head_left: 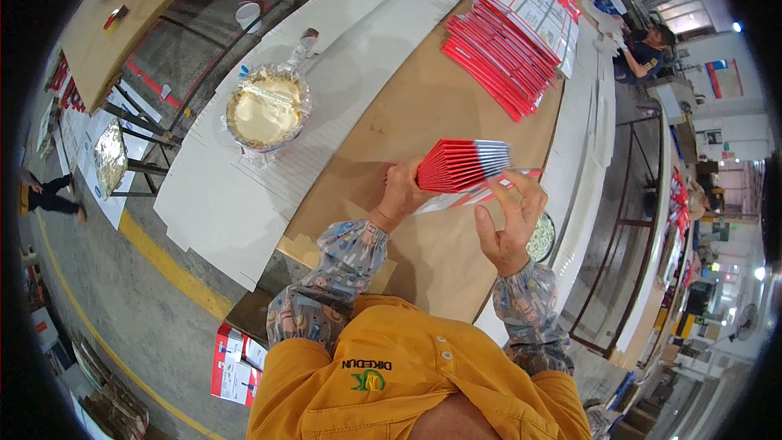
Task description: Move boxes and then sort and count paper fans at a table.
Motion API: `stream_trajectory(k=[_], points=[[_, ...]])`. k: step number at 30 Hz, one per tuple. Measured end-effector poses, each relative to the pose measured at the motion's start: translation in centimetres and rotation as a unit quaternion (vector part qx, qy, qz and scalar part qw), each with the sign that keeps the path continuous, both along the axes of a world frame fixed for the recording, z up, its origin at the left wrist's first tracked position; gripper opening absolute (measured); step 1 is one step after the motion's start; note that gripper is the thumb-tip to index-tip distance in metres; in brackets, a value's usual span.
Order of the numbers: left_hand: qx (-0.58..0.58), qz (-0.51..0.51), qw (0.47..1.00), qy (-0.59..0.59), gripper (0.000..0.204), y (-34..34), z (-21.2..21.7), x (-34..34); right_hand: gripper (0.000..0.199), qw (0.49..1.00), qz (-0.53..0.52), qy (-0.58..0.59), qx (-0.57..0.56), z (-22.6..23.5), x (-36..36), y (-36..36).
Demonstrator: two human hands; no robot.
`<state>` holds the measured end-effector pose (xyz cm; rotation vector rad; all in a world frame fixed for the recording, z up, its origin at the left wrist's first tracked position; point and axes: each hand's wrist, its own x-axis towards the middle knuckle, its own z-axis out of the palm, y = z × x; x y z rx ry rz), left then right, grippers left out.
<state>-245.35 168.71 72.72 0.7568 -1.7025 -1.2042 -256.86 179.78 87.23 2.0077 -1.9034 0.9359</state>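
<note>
My left hand [404, 192] grips the left end of a bundle of red and white folded card pieces [464, 166], whose edges spread like a fan. At the bundle's right end my right hand [516, 216] is open, thumb and fingers apart. Its fingertips are close to the card; whether they touch it I cannot tell. Under the bundle lies another flat red and white card piece [456, 200], partly hidden by my hands. Beyond, a large overlapping pile of red and white cards [517, 37] rests on the brown board.
A plastic-lined bowl of cream-coloured paste [266, 110] stands at the left, a brush [304, 46] by its far rim. Beside my right wrist sits a round dish with pale green-white contents [541, 238]. Brown board [371, 143] covers the table's middle. Another person [643, 55] is at the far right.
</note>
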Motion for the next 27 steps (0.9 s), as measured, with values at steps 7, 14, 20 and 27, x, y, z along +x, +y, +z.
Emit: stream_trajectory(k=[7,14,20,27], points=[[-0.021,0.008,1.0,0.006,0.04,0.0,-0.1,-0.1,0.041,1.0,0.005,0.024,0.014,-0.5,0.3,-0.4],[-0.026,0.015,0.999,0.013,0.036,-0.2,-0.4,-0.3,0.037,1.0,-0.005,-0.004,0.005,-1.3,0.5,-0.4],[-0.05,0.022,0.999,0.003,0.033,-0.1,-0.3,-0.3,0.026,1.0,-0.01,0.007,-0.001,-1.3,0.3,0.0],[-0.044,0.006,0.999,-0.005,0.031,-0.2,0.0,0.0,0.021,0.999,0.007,0.045,0.019,-0.6,0.4,-0.7]])
